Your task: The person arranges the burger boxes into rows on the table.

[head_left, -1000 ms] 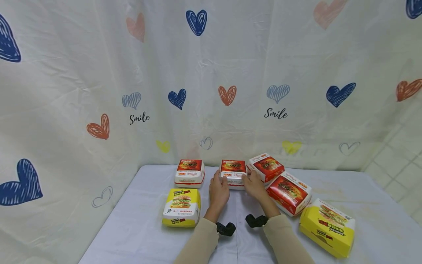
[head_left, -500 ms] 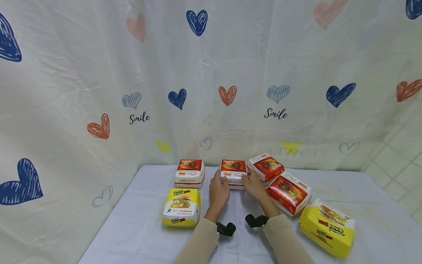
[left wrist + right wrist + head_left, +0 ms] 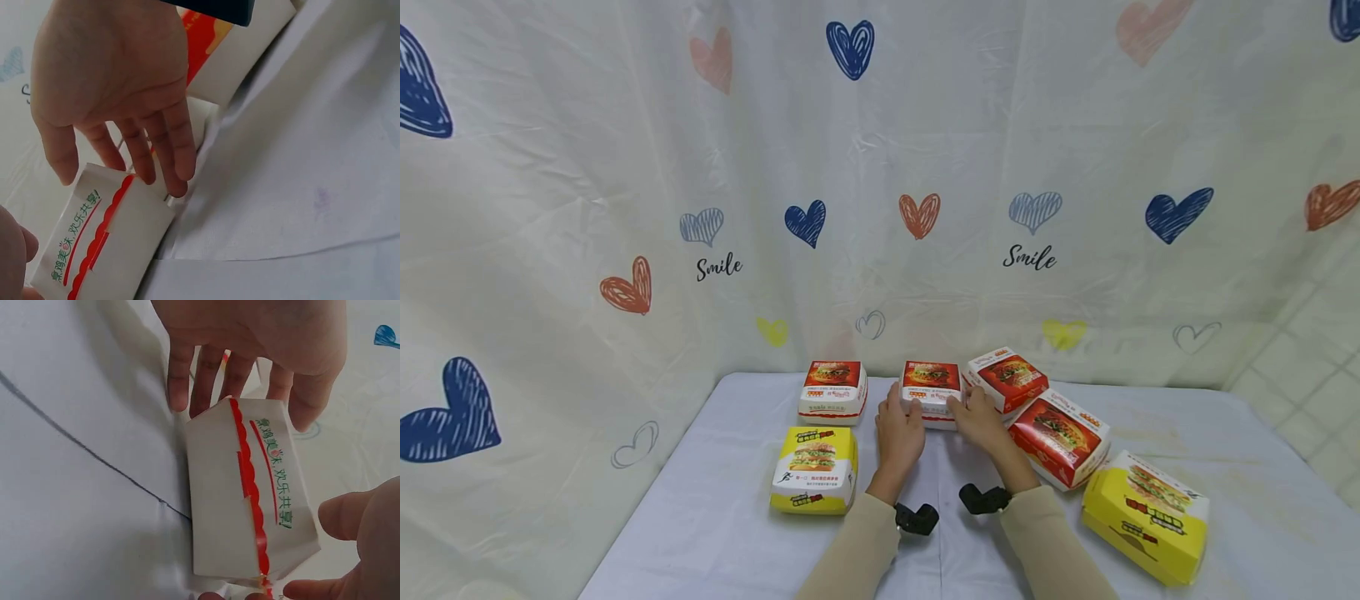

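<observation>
In the head view a red-and-white burger box (image 3: 932, 377) sits on the table with a hand at each side. My left hand (image 3: 900, 433) lies along its left side, thumb at the front corner. On the opposite side my right hand (image 3: 987, 423) touches it the same way. The left wrist view shows the right hand's fingers (image 3: 181, 144) straight at the end of the box (image 3: 119, 234), which has green lettering and a red scalloped stripe. Seen from the right wrist, the left hand's fingers (image 3: 179, 381) also reach straight down beside the box (image 3: 225, 494).
Another red-and-white box (image 3: 832, 392) stands left, behind a yellow burger box (image 3: 814, 468). Two more red boxes (image 3: 1009, 379), (image 3: 1060, 435) sit turned at an angle on the right, ahead of a second yellow box (image 3: 1146, 517). A heart-print curtain (image 3: 880, 150) hangs behind the white-covered table (image 3: 700, 533).
The head view has shifted very slightly. Both hands stay at the sides of the red-and-white box, and the boxes keep their places.
</observation>
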A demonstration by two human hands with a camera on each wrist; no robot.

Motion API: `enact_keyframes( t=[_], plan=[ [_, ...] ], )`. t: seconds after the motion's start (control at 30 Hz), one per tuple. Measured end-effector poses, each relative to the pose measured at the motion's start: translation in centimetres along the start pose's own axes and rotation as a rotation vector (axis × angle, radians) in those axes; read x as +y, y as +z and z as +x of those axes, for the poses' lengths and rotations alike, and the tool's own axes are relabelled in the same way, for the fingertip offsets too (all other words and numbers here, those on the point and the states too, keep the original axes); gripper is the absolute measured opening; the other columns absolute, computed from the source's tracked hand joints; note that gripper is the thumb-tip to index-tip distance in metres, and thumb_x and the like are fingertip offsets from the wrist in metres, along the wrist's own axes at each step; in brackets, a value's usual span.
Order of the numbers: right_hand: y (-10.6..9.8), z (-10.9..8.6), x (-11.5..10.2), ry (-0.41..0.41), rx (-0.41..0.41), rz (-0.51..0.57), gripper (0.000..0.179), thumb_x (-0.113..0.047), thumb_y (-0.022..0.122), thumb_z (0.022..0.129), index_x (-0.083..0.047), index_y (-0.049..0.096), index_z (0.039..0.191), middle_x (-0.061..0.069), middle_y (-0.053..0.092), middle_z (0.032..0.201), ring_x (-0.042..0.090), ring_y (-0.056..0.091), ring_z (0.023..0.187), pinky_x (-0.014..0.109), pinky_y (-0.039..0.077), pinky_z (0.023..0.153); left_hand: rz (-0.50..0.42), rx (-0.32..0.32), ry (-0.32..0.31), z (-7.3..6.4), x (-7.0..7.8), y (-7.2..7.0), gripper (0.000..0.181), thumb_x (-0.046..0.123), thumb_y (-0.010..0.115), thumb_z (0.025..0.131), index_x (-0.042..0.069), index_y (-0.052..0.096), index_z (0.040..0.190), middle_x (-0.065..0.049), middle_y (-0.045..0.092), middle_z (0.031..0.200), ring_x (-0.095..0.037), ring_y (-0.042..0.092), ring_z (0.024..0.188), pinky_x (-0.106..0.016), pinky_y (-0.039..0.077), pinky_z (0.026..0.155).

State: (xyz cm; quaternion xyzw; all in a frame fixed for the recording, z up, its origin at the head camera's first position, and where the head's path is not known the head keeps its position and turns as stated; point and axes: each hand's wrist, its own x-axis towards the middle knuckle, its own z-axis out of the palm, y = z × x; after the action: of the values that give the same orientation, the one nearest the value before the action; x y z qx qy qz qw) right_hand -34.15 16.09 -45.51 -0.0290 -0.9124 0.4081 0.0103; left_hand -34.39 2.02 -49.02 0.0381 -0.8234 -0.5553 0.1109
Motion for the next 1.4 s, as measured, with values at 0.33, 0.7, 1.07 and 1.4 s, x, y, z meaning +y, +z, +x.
enact_keyframes(
  t=[0.33, 0.7, 1.07, 1.4],
  plan=[
    [-2.6, -1.2, -1.9, -0.086, 0.058, -0.063, 0.066, -0.029, 0.050, 0.102, 0.020, 0.030, 0.141, 0.047, 0.036, 0.141, 0.060, 0.041, 0.133, 0.069, 0.036, 0.109, 0.013, 0.057, 0.077, -0.4, 2.2, -0.2, 0.062, 0.033, 0.057, 0.102, 0.012, 0.038, 0.157, -0.016, 0.042, 0.154, -0.034, 0.038, 0.137, -0.059, 0.037, 0.110],
    [-7.5, -2.2, -2.0, -0.123, 0.074, -0.010, 0.053, -0.036, 0.049, 0.107, 0.002, 0.046, 0.143, 0.026, 0.053, 0.143, 0.043, 0.052, 0.131, 0.060, 0.044, 0.108, -0.143, 0.089, 0.269, -1.4, 5.5, -1.4, 0.030, 0.022, 0.059, 0.102, 0.015, 0.061, 0.130, -0.007, 0.061, 0.128, -0.022, 0.051, 0.122, -0.046, 0.045, 0.103],
    [-13.1, -4.4, -0.9, -0.148, 0.137, 0.088, 0.062, -0.050, 0.041, 0.107, -0.006, 0.040, 0.151, 0.022, 0.045, 0.150, 0.043, 0.047, 0.133, 0.060, 0.048, 0.099, -0.293, 0.019, 0.338, -3.0, 7.2, -1.0, 0.017, 0.011, 0.058, 0.097, 0.010, 0.069, 0.110, 0.001, 0.069, 0.098, -0.007, 0.060, 0.087, -0.024, 0.050, 0.075],
    [-14.6, -5.1, 1.6, -0.188, 0.096, -0.074, 0.059, -0.040, 0.044, 0.109, 0.004, 0.041, 0.146, 0.029, 0.045, 0.144, 0.050, 0.047, 0.130, 0.066, 0.045, 0.102, -0.222, -0.158, 0.195, -5.2, 6.6, 1.8, 0.015, 0.012, 0.063, 0.096, 0.013, 0.067, 0.110, 0.005, 0.065, 0.095, -0.004, 0.056, 0.084, -0.020, 0.049, 0.074]
  ],
)
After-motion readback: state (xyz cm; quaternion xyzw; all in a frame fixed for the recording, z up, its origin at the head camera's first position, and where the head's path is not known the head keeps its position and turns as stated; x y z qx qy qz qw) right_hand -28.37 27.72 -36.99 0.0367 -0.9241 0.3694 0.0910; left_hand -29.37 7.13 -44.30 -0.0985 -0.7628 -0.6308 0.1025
